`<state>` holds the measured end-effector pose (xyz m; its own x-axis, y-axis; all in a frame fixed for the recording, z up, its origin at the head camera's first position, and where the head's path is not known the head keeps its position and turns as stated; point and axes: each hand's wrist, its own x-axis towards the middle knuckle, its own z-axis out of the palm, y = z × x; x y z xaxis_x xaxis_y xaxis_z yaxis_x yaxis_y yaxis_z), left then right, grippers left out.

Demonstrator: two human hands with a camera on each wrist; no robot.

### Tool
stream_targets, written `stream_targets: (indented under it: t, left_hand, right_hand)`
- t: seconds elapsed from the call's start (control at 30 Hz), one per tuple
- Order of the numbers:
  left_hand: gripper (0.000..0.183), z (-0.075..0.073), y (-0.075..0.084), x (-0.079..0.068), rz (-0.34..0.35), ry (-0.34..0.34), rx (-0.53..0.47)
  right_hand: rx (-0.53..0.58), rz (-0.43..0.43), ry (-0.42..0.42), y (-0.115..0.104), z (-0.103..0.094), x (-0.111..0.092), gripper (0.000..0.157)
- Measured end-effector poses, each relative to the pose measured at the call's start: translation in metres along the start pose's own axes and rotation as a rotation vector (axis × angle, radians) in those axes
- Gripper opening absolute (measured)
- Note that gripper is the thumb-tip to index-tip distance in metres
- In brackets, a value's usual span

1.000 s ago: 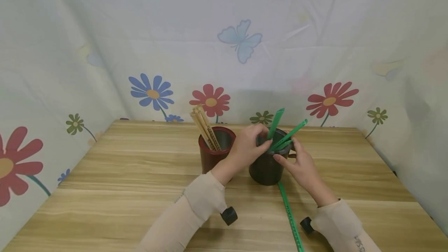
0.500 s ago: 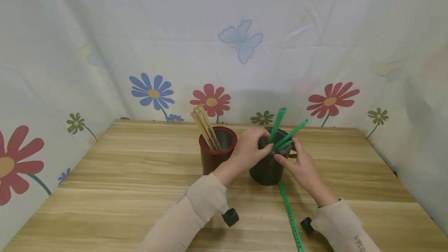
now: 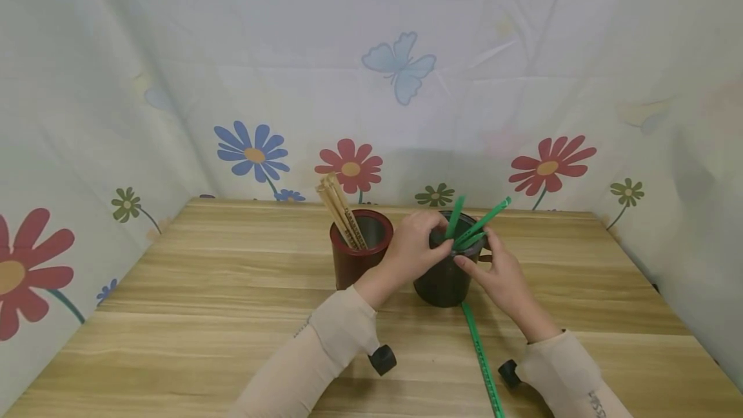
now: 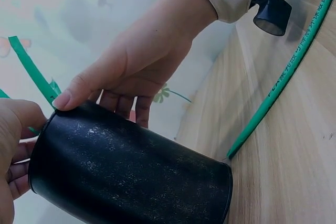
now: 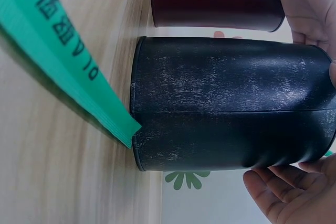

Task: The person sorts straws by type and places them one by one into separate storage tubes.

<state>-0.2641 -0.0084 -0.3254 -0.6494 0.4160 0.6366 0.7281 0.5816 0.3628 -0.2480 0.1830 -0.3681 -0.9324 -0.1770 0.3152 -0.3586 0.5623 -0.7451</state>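
Note:
A black leather-look cup point(image 3: 444, 282) stands on the table with several green wrapped straws point(image 3: 490, 217) leaning inside it. At its left rim my left hand point(image 3: 409, 244) pinches one green straw point(image 3: 455, 217) between thumb and curled fingers, its upper end poking above the rim. My right hand point(image 3: 502, 273) holds the cup from the right; the thumb point(image 4: 63, 99) lies on the rim and the fingers point(image 5: 273, 182) reach round the side. The straws' lower ends are hidden in the cup. Another green straw point(image 3: 482, 360) lies on the table, one end right at the cup's base.
A dark red cup point(image 3: 351, 269) with several tan paper-wrapped straws point(image 3: 339, 211) stands to the left of the black one, partly behind my left wrist. The wooden table point(image 3: 203, 315) ends at a flowered cloth backdrop point(image 3: 302, 69). A black camera hangs at each sleeve.
The green straw at my left hand has dropped lower into the black cup and looks blurred. Both hands and both cups stay almost where they were.

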Motion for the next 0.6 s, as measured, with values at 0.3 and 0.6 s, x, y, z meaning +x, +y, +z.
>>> stream_targets:
  t: [0.3,0.6]
  left_hand:
    - [0.019,-0.002,0.002,-0.001,0.032,-0.026,0.024]
    - [0.024,-0.011,0.008,-0.003,0.044,-0.043,-0.013]
  right_hand:
    - [0.013,-0.015,0.000,-0.001,-0.001,0.001,0.073]
    - [0.013,-0.028,0.004,-0.001,0.000,0.002,0.072]
